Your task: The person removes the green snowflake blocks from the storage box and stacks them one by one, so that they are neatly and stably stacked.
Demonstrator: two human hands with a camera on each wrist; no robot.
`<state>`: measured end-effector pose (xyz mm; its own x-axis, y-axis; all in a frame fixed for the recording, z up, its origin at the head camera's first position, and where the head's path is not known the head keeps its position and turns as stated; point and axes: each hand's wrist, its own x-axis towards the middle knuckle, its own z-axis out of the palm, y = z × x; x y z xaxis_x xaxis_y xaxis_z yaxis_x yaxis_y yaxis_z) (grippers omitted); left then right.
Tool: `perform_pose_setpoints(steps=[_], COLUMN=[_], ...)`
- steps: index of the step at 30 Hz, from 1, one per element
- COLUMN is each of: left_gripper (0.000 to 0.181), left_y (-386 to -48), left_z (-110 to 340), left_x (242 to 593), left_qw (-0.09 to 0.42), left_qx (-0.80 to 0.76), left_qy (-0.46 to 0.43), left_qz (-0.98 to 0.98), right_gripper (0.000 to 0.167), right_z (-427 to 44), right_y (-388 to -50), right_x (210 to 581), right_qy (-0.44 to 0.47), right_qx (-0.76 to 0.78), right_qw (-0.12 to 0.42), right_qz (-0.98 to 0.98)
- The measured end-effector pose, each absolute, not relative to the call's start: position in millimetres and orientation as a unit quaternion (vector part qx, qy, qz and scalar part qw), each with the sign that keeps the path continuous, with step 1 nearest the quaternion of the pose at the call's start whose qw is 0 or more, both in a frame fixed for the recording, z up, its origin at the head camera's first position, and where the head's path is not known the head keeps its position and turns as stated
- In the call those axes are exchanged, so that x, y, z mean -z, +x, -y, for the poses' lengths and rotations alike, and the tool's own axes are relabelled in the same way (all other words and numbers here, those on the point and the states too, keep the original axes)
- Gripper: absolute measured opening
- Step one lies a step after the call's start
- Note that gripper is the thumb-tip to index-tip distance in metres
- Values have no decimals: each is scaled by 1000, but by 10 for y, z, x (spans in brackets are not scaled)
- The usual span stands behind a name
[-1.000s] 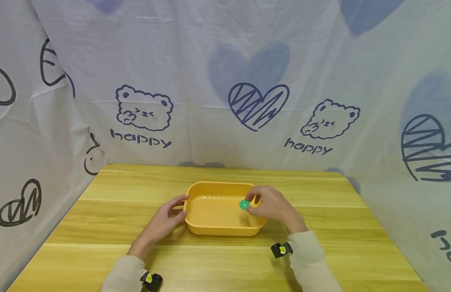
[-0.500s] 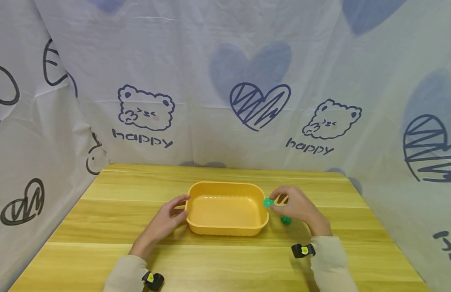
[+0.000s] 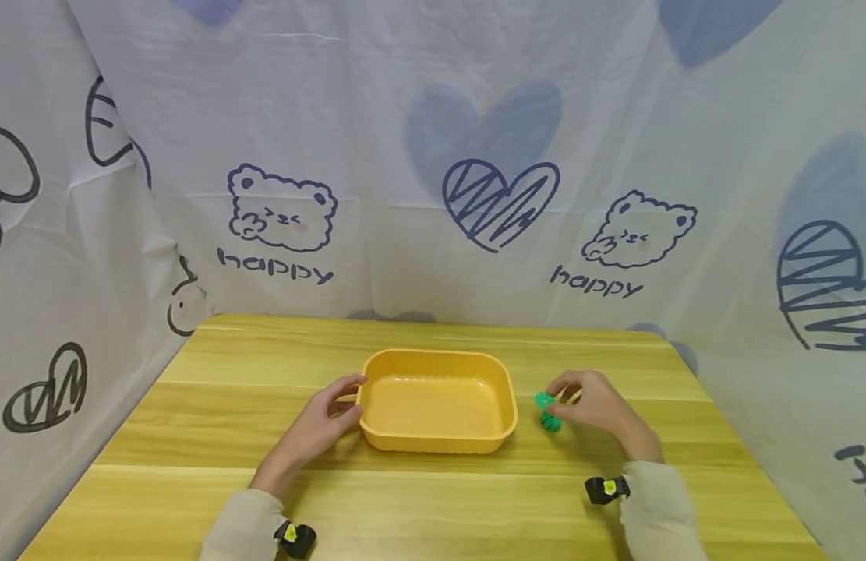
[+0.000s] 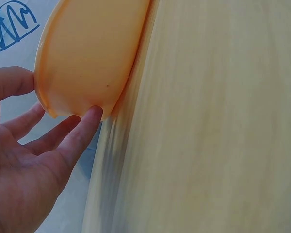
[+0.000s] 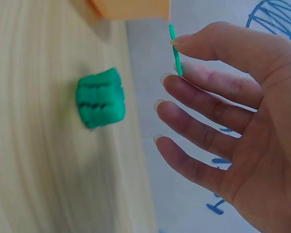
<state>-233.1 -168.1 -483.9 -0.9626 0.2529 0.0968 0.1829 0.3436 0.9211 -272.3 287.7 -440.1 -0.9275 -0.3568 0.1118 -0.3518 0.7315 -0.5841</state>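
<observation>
A yellow plastic basin [image 3: 433, 409] stands on the table. My left hand [image 3: 320, 425] holds its left end, the fingertips against the rim and the end wall [image 4: 87, 63]. To the right of the basin, my right hand [image 3: 601, 405] pinches a thin green notched disc [image 3: 543, 400] between thumb and index finger. In the right wrist view the disc [image 5: 176, 51] is seen edge-on, and the other fingers are slightly bent and hold nothing. Just below it on the table sits a small stack of green notched discs [image 3: 551, 422], apart from the hand in the right wrist view.
The light wooden table [image 3: 433, 506] spreads around the basin. A white curtain [image 3: 404, 273] with hearts and bear drawings hangs behind and at both sides. Each wrist wears a small black camera [image 3: 606, 489].
My right hand has moved the green disc from over the basin to the right, near the green stack, which has come into sight. The left hand stays at the basin.
</observation>
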Motion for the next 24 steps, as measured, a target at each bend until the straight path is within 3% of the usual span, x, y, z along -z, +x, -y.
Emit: perform_pose_setpoints(steps=[24], left_gripper=[51], left_y=[-2350], left_z=[1686], left_x=[4854], left_qw=[38], left_qx=[-561], left_qy=[130], left_qz=[-817], right_gripper=[20], right_z=[-3094], right_y=[-2758], right_x=[4705], right_qy=[-168], right_qx=[322], right_qw=[17], right_qz=[-931])
